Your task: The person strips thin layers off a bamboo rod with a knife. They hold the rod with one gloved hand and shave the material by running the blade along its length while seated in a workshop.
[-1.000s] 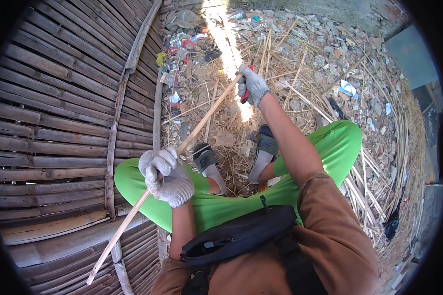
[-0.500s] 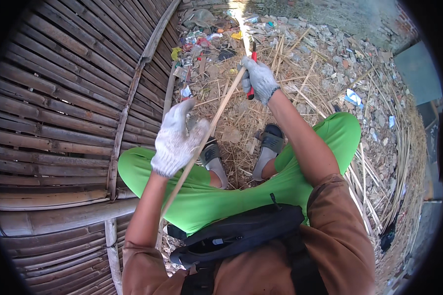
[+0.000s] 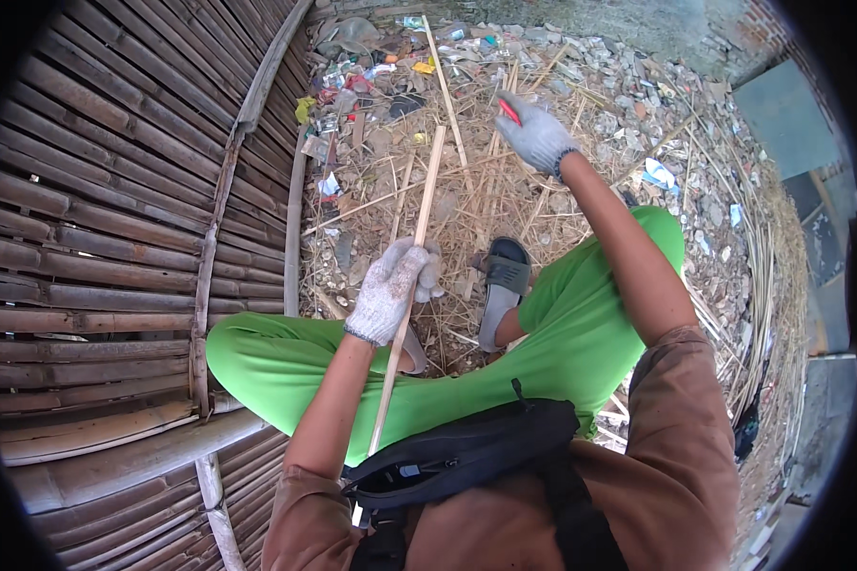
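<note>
My left hand [image 3: 388, 290], in a whitish knitted glove, is closed around a long pale strip of wood or bamboo [image 3: 430, 186]. The strip slants up and away from beside the waist bag, its far end free above the littered ground. Farther off to the right, my gloved right hand [image 3: 537, 136] grips a red-handled tool [image 3: 509, 111]; most of the tool is hidden by the fingers. It is apart from the strip. Another pale strip [image 3: 442, 84] shows beyond the held one, to the left of my right hand.
A bamboo slat wall [image 3: 95, 228] rises along the left. Straw, splinters and rubble cover the ground between and beyond my green-trousered legs [image 3: 600, 314]. A black waist bag [image 3: 467, 447] rests across my lap. Long thin strips [image 3: 757, 324] lie at the right; a masonry wall [image 3: 628, 38] stands behind.
My left hand, open beside the strip before, has closed around it and moved right. My right hand has left the strip's far end, moving right with the red-handled tool. The strip stands steeper.
</note>
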A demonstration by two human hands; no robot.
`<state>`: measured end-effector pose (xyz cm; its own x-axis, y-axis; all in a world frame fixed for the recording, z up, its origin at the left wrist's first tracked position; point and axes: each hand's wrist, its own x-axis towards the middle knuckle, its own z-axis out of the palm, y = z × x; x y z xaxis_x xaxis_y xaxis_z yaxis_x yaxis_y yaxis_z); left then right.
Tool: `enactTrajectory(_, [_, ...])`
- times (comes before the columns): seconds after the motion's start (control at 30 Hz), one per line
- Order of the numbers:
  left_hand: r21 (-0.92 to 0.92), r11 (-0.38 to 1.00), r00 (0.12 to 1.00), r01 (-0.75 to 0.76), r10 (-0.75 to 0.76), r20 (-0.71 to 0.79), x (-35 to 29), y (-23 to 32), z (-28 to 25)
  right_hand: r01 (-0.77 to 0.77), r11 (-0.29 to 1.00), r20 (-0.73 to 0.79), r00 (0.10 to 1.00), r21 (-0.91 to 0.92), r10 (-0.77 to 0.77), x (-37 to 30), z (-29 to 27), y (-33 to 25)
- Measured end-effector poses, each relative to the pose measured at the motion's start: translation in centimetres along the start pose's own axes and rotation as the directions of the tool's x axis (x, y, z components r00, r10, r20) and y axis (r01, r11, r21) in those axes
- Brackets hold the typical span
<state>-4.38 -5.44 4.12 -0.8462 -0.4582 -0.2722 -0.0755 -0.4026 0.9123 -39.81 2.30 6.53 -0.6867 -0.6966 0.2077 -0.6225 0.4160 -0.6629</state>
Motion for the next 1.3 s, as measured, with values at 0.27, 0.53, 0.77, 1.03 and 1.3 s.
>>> enactTrajectory(0.27, [-0.15,0.988,0.999,0.031,-0.033,-0.006,0.1,-0.8,-1.2,0.032,0.985,0.257,0.966,-0.169,0.013,-5.0,3.8,-1.5])
enactTrajectory(0.53, [-0.168,0.982,0.995,0.084,-0.091,-0.038,1.2,-1.1,-1.1,0.362,0.893,0.259,0.919,-0.265,-0.296,-6.9,8.1,-5.0])
enactTrajectory(0.77, [-0.014,0.99,0.974,0.137,-0.137,-0.179,1.5,-1.1,-0.2,0.333,0.887,0.362,0.908,-0.319,-0.21,-7.8,9.6,-4.9])
enactTrajectory(1.03, [0.056,0.984,0.967,0.171,-0.157,-0.2,1.1,-0.9,1.1,0.17,0.905,0.216,0.972,-0.391,-0.089,-5.0,7.9,-3.3])
enactTrajectory(1.3, [0.138,0.979,0.987,0.152,-0.143,-0.074,0.3,-0.6,1.8,0.025,0.899,0.198,0.978,-0.436,0.069,-5.8,8.4,-1.7])
